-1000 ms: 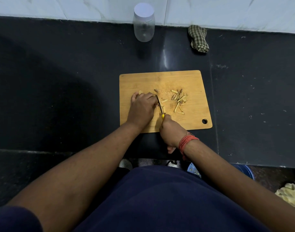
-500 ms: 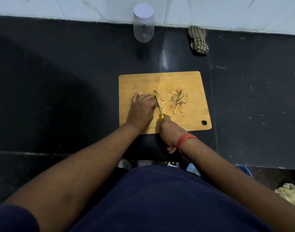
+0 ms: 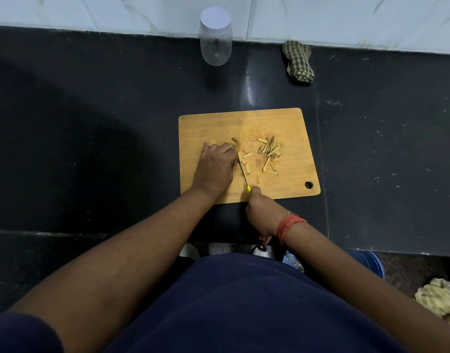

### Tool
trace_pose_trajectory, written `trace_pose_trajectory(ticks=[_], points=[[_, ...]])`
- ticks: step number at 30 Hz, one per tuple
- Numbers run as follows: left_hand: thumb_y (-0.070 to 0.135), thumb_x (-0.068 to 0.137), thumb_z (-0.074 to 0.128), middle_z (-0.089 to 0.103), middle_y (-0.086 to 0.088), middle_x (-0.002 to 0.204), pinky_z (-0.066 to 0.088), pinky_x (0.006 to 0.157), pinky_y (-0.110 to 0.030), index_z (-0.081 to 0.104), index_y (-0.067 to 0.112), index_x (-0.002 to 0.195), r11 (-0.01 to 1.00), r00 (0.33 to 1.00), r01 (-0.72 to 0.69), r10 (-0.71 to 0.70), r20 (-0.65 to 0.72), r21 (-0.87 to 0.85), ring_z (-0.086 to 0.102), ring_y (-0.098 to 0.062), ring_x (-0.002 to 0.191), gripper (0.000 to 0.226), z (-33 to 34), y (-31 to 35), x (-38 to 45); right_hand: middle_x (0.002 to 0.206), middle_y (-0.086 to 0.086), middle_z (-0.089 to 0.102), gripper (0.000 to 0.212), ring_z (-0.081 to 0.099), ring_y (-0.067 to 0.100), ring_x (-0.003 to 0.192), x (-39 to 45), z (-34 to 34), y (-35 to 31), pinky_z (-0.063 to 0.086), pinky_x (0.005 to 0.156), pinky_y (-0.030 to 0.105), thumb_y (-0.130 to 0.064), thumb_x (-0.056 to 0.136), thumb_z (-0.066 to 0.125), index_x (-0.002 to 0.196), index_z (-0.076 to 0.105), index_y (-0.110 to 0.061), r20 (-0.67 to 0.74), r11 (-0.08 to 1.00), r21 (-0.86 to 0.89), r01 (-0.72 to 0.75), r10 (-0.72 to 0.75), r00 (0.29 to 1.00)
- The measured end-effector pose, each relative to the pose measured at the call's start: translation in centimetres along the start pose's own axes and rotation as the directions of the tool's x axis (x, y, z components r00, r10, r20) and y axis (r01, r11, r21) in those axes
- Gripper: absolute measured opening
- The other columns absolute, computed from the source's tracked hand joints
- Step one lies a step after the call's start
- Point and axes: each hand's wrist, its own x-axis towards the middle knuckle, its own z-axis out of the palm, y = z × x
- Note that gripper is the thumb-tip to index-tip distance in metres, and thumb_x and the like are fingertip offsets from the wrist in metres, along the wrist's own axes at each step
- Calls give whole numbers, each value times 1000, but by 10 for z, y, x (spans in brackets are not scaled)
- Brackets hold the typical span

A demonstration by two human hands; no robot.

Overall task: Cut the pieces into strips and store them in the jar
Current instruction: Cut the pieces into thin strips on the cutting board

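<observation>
A wooden cutting board (image 3: 269,123) lies on the black counter. My left hand (image 3: 215,165) lies curled over a pale piece (image 3: 212,142) at the board's left side and holds it down. My right hand (image 3: 263,212) grips the yellow handle of a small knife (image 3: 243,171); its blade runs up beside my left fingers. A heap of cut strips (image 3: 269,151) lies right of the blade, with a few loose strips beside it. The clear jar (image 3: 215,36), white lid on, stands at the back against the wall.
A checked cloth (image 3: 298,61) lies bunched at the back right by the wall. The counter's front edge runs just below the board. A blue bucket (image 3: 366,261) and a pale lumpy thing (image 3: 438,296) sit on the floor at lower right.
My right hand has drawn the knife slightly back toward me along my left fingers. My left hand stays on the piece. The strips have not moved.
</observation>
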Motion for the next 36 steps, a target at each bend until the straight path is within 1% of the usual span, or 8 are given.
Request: trace_pose_trajectory(ticks=[3,6,10,15,19,25,32,36], points=[[5,89,65,65,-2,92,38,110,-61,72,10,90,1000,1000,-3,3,0,4,60,-27,88,8,-1,1,0,96,10,48,31,37,11,58,-1,3,10,34,50,23,-9,101,35,130,38,0,-8,998,-44,41,-41,999],[8,91,65,65,-2,95,36,112,-60,72,11,94,1000,1000,-1,1,3,-10,60,-26,91,8,-2,1,-1,91,8,47,31,35,10,57,-8,4,18,33,51,21,-10,101,36,130,37,1,16,998,-69,3,-2,1000],[10,92,64,65,-3,98,35,113,-60,71,11,96,1000,1000,3,-3,1,-23,61,-26,94,7,-3,1,-1,74,9,48,24,49,17,48,-18,-18,24,43,45,32,-9,101,34,124,35,-1,51,994,86,-62,58,997],[11,92,65,68,-5,107,32,116,-57,70,11,103,999,1000,25,-25,-12,-45,62,-26,99,11,-1,2,-4,75,20,53,30,52,19,26,-13,-33,15,48,34,32,-9,102,25,130,32,-12,25,993,85,80,-82,996],[11,92,65,66,-4,107,32,116,-54,69,12,101,997,998,53,-54,-17,-62,60,-24,100,10,0,2,-6,75,19,52,33,51,19,26,-7,-26,16,48,34,33,-8,102,24,134,31,-10,68,993,94,66,-72,995],[13,92,65,65,1,100,32,117,-51,66,14,93,995,997,76,-78,-21,-71,60,-20,97,2,-1,4,-4,81,21,53,32,52,19,27,-4,-29,23,48,34,34,-5,100,23,130,31,-11,19,992,115,58,-61,998],[20,94,63,65,1,101,34,116,-51,63,17,96,995,995,91,-92,-26,-44,59,-19,99,4,-1,6,-2,85,24,55,40,56,23,33,0,-31,31,53,37,40,-4,99,22,138,28,-11,-7,991,128,33,-33,999],[25,95,62,67,3,106,30,117,-50,63,19,102,995,995,96,-96,-27,-1,59,-18,103,9,0,11,-2,84,26,57,36,57,25,33,-1,-35,33,53,38,40,-5,98,22,133,30,-11,-18,992,115,53,-51,999]])
